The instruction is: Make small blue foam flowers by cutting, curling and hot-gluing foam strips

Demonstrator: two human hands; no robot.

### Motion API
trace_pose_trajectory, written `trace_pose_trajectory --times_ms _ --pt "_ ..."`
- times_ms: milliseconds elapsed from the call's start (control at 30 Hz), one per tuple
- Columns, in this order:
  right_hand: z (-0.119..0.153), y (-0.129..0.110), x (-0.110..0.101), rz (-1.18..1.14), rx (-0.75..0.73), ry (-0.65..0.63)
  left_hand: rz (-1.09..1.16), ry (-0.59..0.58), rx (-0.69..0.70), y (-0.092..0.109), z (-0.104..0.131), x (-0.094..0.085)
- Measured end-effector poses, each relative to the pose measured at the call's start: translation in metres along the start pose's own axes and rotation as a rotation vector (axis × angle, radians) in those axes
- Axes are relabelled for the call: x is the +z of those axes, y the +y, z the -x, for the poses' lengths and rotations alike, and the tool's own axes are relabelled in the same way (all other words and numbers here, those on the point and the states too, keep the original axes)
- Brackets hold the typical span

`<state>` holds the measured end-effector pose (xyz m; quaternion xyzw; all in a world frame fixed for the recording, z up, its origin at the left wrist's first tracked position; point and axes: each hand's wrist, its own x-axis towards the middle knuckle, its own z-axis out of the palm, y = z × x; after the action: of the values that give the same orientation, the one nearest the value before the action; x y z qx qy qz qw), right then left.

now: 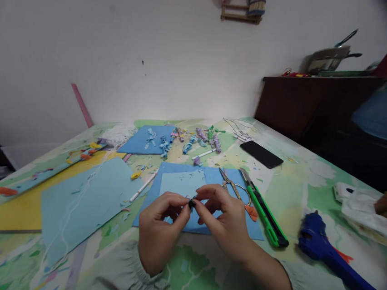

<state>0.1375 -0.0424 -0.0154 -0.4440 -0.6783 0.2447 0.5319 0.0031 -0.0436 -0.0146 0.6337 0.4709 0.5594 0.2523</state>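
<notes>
My left hand (165, 229) and my right hand (223, 217) meet fingertip to fingertip at the middle, both pinched. Between them is something small, with a bit of pale blue showing; its kind is hidden by the fingers. Below the hands lie a light blue sheet (180, 182) and a larger blue sheet (212, 165) under it. Just right of my right hand are small scissors (230, 182) with gold handles, an orange scrap (251, 212) and a green utility knife (263, 211).
A blue glue gun (317, 238) lies at right, with a black phone (261, 153) farther back. Curled paper pieces (190, 144) and white sticks (143, 187) are scattered behind. Light blue (82, 201) and yellow sheets (12, 215) cover the left side. A dark cabinet (299, 107) borders the table.
</notes>
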Motion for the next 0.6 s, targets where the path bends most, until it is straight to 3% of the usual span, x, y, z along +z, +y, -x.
trace_pose_trajectory --times_ms 600 --pt "0.0007 0.0010 -0.0006 0.064 -0.009 -0.038 0.001 0.008 -0.016 -0.0022 0.0008 -0.0004"
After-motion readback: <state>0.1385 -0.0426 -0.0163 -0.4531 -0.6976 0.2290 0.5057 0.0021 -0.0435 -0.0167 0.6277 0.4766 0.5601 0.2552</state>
